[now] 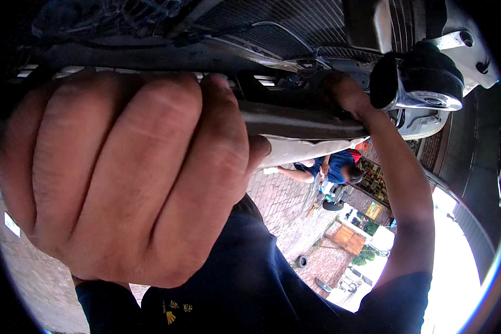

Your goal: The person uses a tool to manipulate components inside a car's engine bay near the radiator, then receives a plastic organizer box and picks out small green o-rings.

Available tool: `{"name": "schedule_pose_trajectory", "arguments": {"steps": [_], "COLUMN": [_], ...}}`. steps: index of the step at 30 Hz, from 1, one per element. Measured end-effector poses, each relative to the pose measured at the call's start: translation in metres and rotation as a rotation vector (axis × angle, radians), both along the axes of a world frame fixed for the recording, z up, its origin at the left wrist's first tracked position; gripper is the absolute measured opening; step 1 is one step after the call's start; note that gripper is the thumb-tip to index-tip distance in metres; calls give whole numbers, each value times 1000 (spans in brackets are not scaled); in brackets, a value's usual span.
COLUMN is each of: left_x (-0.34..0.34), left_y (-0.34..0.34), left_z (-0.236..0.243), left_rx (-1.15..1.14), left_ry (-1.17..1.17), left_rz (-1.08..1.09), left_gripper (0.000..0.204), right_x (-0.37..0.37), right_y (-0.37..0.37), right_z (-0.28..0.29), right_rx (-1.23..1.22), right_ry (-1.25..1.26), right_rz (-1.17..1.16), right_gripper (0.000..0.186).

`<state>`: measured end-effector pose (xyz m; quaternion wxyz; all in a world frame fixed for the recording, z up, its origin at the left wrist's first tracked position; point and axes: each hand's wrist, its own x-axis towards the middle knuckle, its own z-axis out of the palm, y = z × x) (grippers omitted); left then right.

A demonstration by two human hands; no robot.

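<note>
brick paving (pixel 286 203) in bright daylight

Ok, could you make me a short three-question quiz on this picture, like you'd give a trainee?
1. True or false: the fingers of the left hand are curled in.
2. Which is nearer the round black part: a) left hand, b) right hand?
3. Fill in: the person in the background wears a ____ top.

Key:
1. True; whatever it may be gripping is hidden.
2. b; it reaches in just beside that part.
3. Blue.
</note>
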<state>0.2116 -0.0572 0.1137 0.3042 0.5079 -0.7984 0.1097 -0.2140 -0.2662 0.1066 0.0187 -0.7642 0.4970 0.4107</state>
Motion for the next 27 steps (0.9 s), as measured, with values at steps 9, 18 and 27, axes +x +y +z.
{"name": "schedule_pose_trajectory", "arguments": {"steps": [9,18,27], "left_x": [5,6,7], "left_y": [0,3,4], "left_z": [-4,-3,-4], "left_rx": [24,72,81], "left_ry": [-61,-58,-62], "left_rz": [-84,-94,-117], "left_gripper": [38,38,36], "right_x": [-12,1,-24], "right_y": [-3,5,-5], "right_z": [-5,-5,-17], "right_rx": [97,46,1], "right_ry": [-15,-27,71], "right_rz": [-89,-153,62], "right_gripper": [35,33,30]}}
